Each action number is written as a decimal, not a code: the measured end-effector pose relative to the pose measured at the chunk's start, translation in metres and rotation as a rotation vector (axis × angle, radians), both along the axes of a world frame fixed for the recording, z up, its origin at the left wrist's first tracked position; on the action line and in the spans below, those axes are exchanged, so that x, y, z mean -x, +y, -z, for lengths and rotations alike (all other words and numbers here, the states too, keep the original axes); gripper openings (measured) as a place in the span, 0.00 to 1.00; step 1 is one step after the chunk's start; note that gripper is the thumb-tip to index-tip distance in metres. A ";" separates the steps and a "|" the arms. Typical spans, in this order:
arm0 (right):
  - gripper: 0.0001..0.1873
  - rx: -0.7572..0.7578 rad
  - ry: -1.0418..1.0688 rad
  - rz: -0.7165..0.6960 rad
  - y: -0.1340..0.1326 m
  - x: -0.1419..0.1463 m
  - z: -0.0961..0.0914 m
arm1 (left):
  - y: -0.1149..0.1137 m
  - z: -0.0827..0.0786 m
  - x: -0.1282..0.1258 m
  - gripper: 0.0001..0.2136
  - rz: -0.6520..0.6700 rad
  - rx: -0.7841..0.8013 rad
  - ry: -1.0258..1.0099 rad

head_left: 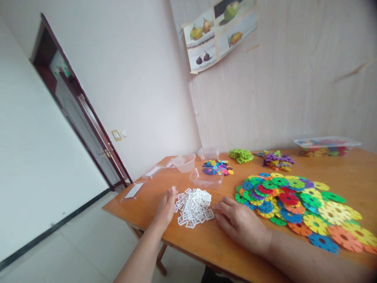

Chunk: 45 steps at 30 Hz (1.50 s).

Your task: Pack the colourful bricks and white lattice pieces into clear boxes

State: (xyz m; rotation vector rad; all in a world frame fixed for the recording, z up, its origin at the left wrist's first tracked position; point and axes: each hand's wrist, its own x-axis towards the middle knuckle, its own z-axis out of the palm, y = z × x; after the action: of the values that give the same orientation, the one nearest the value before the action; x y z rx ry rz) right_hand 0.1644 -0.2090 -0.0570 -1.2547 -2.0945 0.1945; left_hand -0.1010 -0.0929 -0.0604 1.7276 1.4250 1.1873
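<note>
A heap of small white plastic window-shaped pieces [193, 208] lies on the wooden table between my two hands. My left hand [167, 206] stands on its edge at the heap's left side, fingers stretched forward and nothing visibly held. On the other side, my right hand [240, 224] rests palm down on the table, its fingers loosely bent and slightly apart near the heap's right edge. Its palm and fingertips are partly hidden. Close by on the right spreads a big pile of colourful notched plastic discs [294, 200].
Behind the heap stand a clear shallow tray [206, 181] and a round translucent bowl [184, 163]. Small colourful pieces [217, 167], green pieces [240, 156] and purple pieces [277, 160] lie farther back. A filled clear box [326, 147] sits by the wall. Flat lids [134, 190] line the left edge.
</note>
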 end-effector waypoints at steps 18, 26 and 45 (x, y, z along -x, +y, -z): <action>0.11 0.027 0.020 0.003 0.000 0.001 -0.003 | 0.045 -0.020 -0.022 0.36 0.131 0.070 -0.105; 0.10 0.068 0.075 0.011 0.003 0.001 -0.001 | 0.109 -0.023 -0.031 0.29 -0.035 0.091 -0.352; 0.12 0.197 0.115 0.016 0.002 0.001 -0.007 | 0.087 -0.021 -0.045 0.19 0.428 0.086 -0.158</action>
State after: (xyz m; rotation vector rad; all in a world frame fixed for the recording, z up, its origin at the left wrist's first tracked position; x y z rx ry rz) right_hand 0.1630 -0.2073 -0.0502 -1.3409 -2.0040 0.4646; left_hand -0.0561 -0.0062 -0.0399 1.7244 0.9373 0.9860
